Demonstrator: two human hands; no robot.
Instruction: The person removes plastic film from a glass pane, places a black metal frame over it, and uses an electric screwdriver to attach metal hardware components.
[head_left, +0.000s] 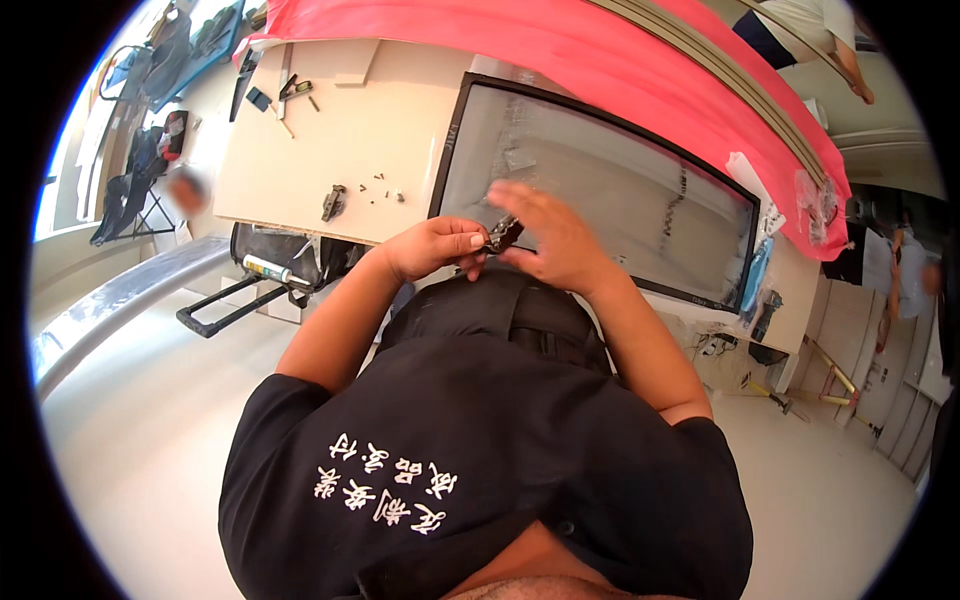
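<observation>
In front of my waist, the fingers of my left hand (437, 248) are pinched on a small dark metal fitting (503, 232), whose exact kind I cannot make out. My right hand (555, 238) is close beside it with fingers stretched and apart; its palm side faces the fitting. Behind both hands, a large black-framed glass panel (451, 150) lies on the table. A similar dark metal piece (333, 202) rests on the pale tabletop (340, 130) left of the panel. Several small screws (377, 177) are scattered near that piece.
Hand tools (290, 92) lie at the table's far left. Pink sheeting (640, 60) covers the far edge, with long metal profiles (740, 75) on it. A black handle frame (215, 325) and a white tube (268, 268) are below left. Other people (815, 40) stand at the right.
</observation>
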